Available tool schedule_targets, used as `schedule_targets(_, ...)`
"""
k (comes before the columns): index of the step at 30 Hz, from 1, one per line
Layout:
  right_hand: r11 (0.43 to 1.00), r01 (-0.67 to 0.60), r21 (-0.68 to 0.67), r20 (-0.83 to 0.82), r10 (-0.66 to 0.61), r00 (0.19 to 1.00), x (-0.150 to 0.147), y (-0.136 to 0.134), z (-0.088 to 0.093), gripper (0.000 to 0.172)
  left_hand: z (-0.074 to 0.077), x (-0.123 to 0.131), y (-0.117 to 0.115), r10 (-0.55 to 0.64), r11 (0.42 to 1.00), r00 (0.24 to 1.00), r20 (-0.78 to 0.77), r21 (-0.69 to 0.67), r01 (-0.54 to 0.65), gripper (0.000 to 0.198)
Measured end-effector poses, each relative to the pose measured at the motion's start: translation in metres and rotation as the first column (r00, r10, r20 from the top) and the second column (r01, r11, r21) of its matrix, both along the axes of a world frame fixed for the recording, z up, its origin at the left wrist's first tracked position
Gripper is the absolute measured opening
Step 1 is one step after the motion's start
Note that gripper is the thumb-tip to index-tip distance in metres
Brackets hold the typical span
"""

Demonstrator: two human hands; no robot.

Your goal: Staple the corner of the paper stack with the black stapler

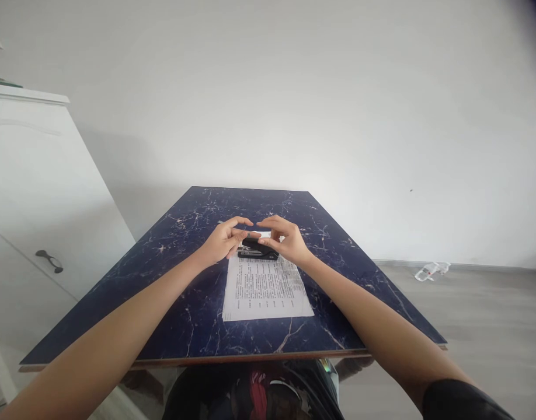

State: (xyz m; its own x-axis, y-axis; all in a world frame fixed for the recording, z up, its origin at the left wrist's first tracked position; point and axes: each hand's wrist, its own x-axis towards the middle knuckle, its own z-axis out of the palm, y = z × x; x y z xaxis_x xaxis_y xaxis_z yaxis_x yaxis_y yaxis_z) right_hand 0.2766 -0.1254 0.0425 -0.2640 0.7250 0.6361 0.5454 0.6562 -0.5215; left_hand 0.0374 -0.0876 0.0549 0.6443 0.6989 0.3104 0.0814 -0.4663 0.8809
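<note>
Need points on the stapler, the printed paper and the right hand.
Stapler [259,251]: head view, middle of its black body, between the hands.
Printed paper [268,289]: head view, text area on the near side of the stapler.
Right hand [291,241]: head view, back of the hand.

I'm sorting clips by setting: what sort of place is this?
Probably a room in a home, perhaps used as a study: a white cabinet with a dark handle stands beside a blue marble-patterned table, where a black stapler sits on printed paper.
</note>
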Motion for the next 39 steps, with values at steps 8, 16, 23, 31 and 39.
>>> schedule_targets(8,0.964,-0.032,0.264,0.091,0.008,0.996,-0.019,-0.004,-0.009,0.025,-0.003,0.005,-0.004,-0.063,0.998,0.998,-0.031,0.011,0.063,0.040)
schedule_targets(16,0.967,-0.076,0.244,0.048,0.066,0.997,-0.022,-0.007,-0.007,0.015,-0.009,0.007,0.000,-0.172,0.984,0.985,-0.001,-0.043,0.172,0.045)
schedule_targets(23,0.969,0.243,0.043,-0.134,-0.235,0.963,0.023,0.021,-0.004,0.016,-0.017,-0.030,0.049,0.323,0.914,0.946,-0.001,0.260,-0.312,0.038)
schedule_targets(31,0.741,0.654,-0.153,0.246,-0.612,0.752,0.117,0.062,-0.038,0.022,-0.068,-0.066,0.123,0.515,0.806,0.663,-0.544,0.571,-0.157,0.061)
schedule_targets(39,0.654,0.736,-0.177,0.335,-0.663,0.669,0.120,0.072,-0.053,0.023,-0.066,-0.058,0.117,0.535,0.783,0.583,-0.612,0.618,-0.070,0.058)
